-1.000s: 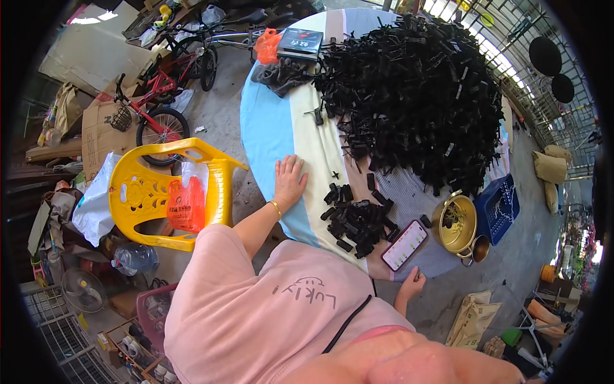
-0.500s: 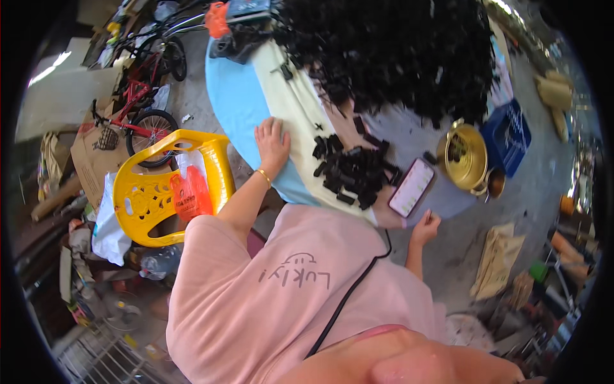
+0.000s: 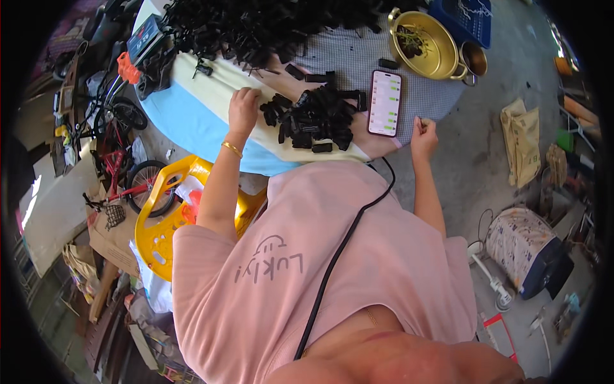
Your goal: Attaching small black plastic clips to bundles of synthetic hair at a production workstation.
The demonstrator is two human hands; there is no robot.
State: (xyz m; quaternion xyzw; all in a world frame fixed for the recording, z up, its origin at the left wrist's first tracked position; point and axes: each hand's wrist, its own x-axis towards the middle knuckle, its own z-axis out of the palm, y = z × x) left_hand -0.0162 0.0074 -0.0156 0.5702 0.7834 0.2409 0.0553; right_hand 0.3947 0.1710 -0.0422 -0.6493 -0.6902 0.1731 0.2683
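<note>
Tons of small black plastic parts here. Biggest thing is the round table [image 3: 192, 121] with a pale blue and cream cover, and the huge heap of black parts [image 3: 268, 25] takes up its far side. Closer in, a smaller pile of black pieces [image 3: 313, 118] sits near the table's edge, right between the two hands.

Left hand [image 3: 243, 110] lies on the table with the fingers curled loosely down, just beside the left edge of that smaller pile and pretty much touching the nearest pieces. There's a gold bangle [image 3: 232, 149] on that wrist. Right hand [image 3: 423, 131] is at the table's edge, closed into a loose fist; can't tell if there's anything inside it. It's apart from the pile, with a smartphone [image 3: 385, 102] lying screen-up between them.

Farther back on the right there's a gold-coloured pot [image 3: 425, 45]. A yellow plastic chair [image 3: 166, 224] stands on the floor to the left, under the left forearm.
</note>
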